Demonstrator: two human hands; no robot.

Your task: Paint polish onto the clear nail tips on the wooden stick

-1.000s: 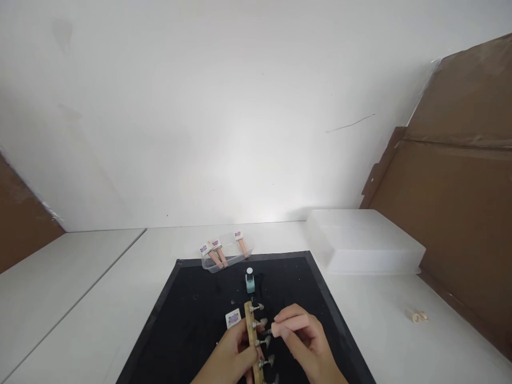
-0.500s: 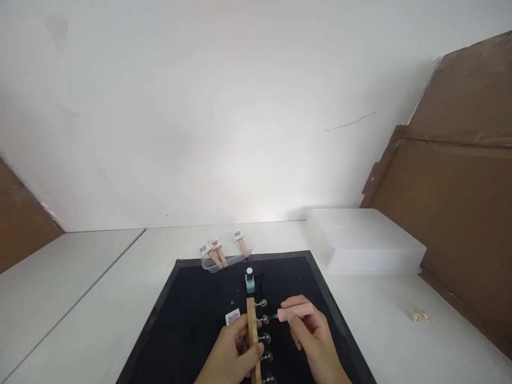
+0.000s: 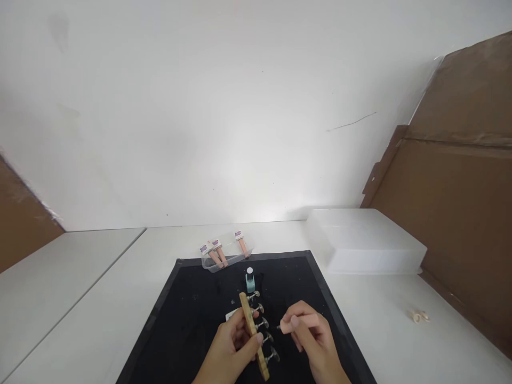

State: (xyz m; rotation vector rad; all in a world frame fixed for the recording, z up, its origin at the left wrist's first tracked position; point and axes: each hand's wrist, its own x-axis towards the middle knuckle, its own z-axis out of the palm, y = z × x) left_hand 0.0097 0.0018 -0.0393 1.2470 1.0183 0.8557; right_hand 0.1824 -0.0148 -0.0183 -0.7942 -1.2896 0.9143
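Observation:
My left hand point(image 3: 232, 352) grips a wooden stick point(image 3: 250, 326) that carries several small clear nail tips on metal stems point(image 3: 262, 322) along its right side. The stick tilts up and to the left over the black mat point(image 3: 188, 325). My right hand point(image 3: 310, 338) pinches a pink brush cap point(image 3: 292, 322), its thin brush tip pointing left toward the stems, a short gap away. A small teal nail polish bottle point(image 3: 250, 281) stands open on the mat just beyond the stick.
A clear tray point(image 3: 230, 260) with pink-handled bottles sits at the mat's far edge. A white plastic box point(image 3: 362, 242) stands at the right rear. Two small rings point(image 3: 418, 316) lie on the white table point(image 3: 92, 298) at right. Brown cardboard point(image 3: 460, 213) leans on the right.
My left hand lifted the stick further from me and tilted its top leftward. The brush in my right hand drew back slightly from the nail tips.

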